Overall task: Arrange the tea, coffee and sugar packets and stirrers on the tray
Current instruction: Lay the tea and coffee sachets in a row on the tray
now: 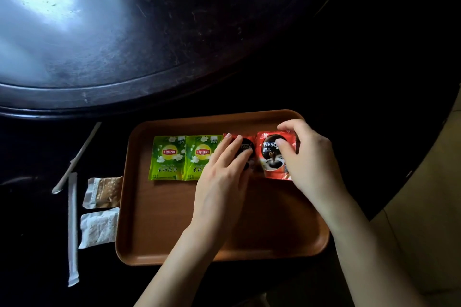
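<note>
Four packets: two tea packets (183,157), two coffee packets (259,154), rowed on tray (159,232).
Left hand (222,177): fingers flat, pressed together, steadying.
Right hand (306,157): fingers pinching right coffee packet (273,157); best align edges before letting go.

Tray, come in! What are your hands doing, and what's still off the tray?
Left hand flat on one coffee packet. Right hand pinching the other. Two tea packets on tray. Sugar packets, stirrers still off-tray. Nothing blocking.
</note>
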A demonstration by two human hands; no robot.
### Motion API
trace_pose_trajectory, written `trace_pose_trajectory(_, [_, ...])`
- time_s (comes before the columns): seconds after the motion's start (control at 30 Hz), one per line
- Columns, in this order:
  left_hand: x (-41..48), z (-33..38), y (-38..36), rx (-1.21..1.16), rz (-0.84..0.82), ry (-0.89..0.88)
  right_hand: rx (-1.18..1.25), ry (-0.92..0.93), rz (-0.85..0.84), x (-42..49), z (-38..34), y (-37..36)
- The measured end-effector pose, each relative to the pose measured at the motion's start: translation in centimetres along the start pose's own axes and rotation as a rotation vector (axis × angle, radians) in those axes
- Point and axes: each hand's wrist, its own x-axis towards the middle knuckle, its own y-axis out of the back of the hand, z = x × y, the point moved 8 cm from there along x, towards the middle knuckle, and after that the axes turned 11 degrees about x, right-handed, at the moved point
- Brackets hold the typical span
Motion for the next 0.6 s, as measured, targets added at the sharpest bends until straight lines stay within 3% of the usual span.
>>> trace_pose_trajectory(0.23, [0.1,0.1,0.2,0.009,-0.001,0.009,-0.300,0.176,0.088,-0.9,-1.2,-0.4])
trace_pose_trajectory(0.43, [0.0,0.1,0.1,0.007,-0.004,0.028,-0.331,0.226,-0.088,-2.1,-0.4,-1.8])
trace_pose_trajectory(0.6, [0.0,0.2,0.1,0.028,0.000,0.010,-0.343,0.230,-0.088,-2.3,-0.1,-1.9])
